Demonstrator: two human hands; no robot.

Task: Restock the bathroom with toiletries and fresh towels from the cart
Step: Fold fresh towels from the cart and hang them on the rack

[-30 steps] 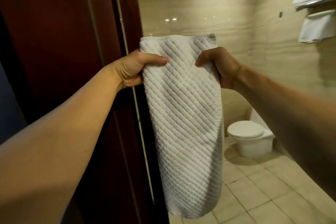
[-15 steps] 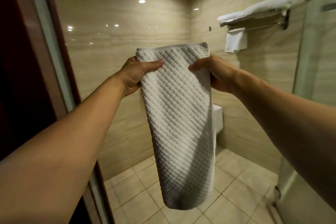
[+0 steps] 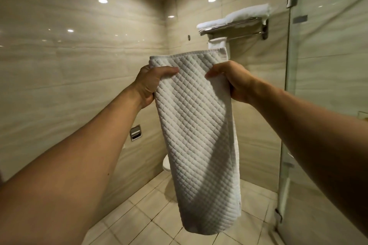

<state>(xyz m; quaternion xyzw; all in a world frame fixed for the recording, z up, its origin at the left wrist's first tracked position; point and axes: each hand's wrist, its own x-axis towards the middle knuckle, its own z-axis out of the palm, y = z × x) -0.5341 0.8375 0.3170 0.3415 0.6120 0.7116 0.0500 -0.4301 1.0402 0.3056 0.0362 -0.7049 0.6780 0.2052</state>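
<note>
1. a white quilted towel (image 3: 196, 125) is held up in the air inside the bathroom, hanging folded and long, with its top edge at about the level of the hands.
2. the towel's upper left edge is gripped by the left hand (image 3: 151, 83), thumb across the front; its upper right edge is gripped by the right hand (image 3: 232, 80), fingers curled behind the cloth.
3. the wall rack (image 3: 235, 29) is seen beyond the towel, high on the far wall, and is not touched by the towel.
4. a folded white towel (image 3: 239, 15) is already laid on top of the rack, and a smaller cloth (image 3: 217, 42) is hung below it.
5. the step in hand is judged to be the carrying of this towel to its place; it has not yet been hung or laid down.
6. no toiletries and no cart are shown, so that part of the restocking cannot be judged.
7. a toilet (image 3: 165, 163) is partly hidden behind the towel, and a glass shower door (image 3: 328, 105) stands at the right.
</note>
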